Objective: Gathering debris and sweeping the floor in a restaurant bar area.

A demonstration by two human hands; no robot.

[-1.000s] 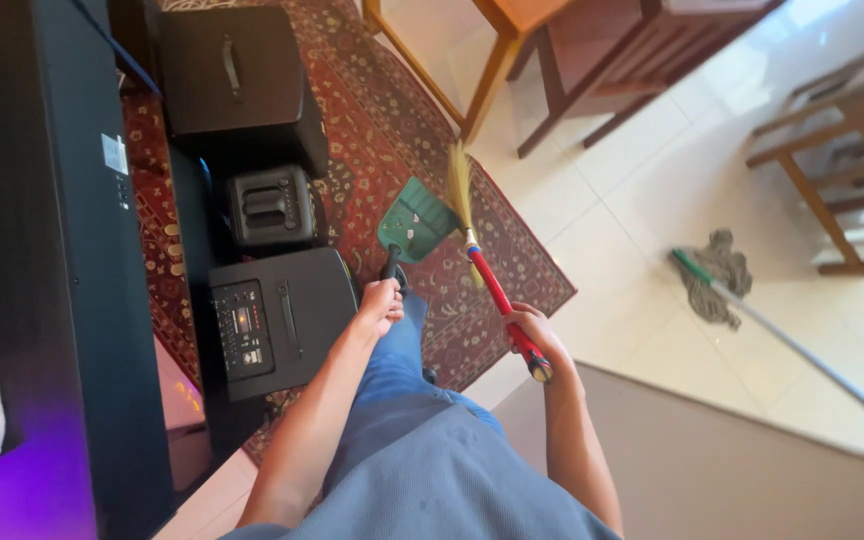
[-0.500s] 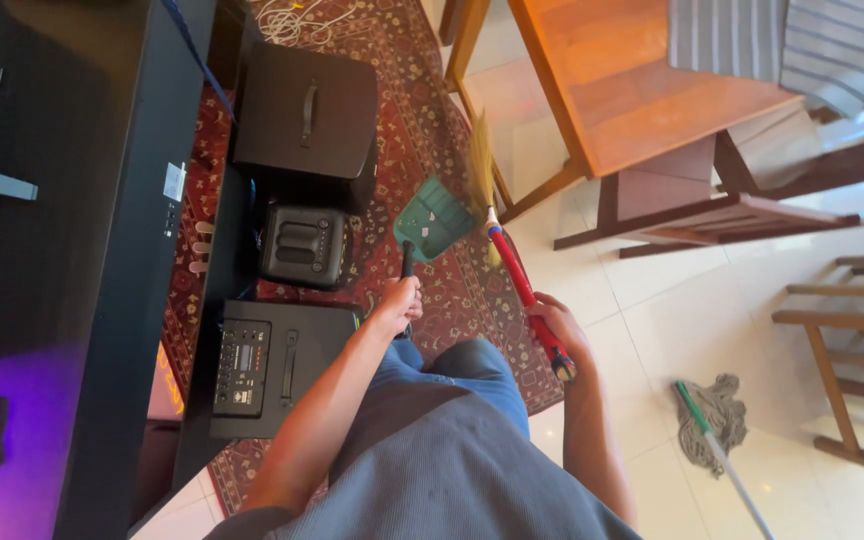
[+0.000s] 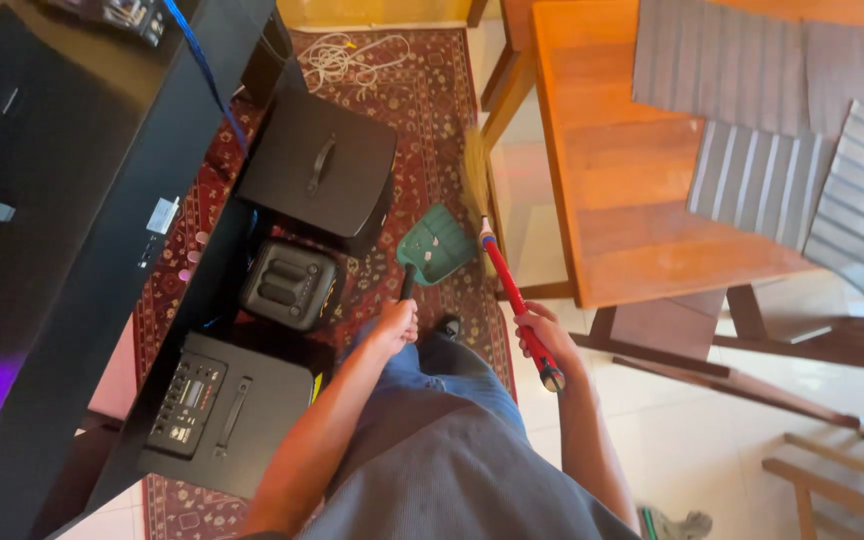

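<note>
Left hand (image 3: 395, 322) clenched on the green dustpan (image 3: 435, 245) handle, right hand (image 3: 542, 333) gripping the red-handled broom (image 3: 500, 270), bristles just beside the pan's right edge.

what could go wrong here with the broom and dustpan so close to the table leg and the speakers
The broom bristles sit against the wooden table leg, so a sweep may snag there. The green dustpan, held by the left hand, lies on patterned rug, so dust may slip under it. The black speaker is close.

Green plastic dustpan (image 3: 436, 243); glossy wooden table (image 3: 632, 200).
</note>
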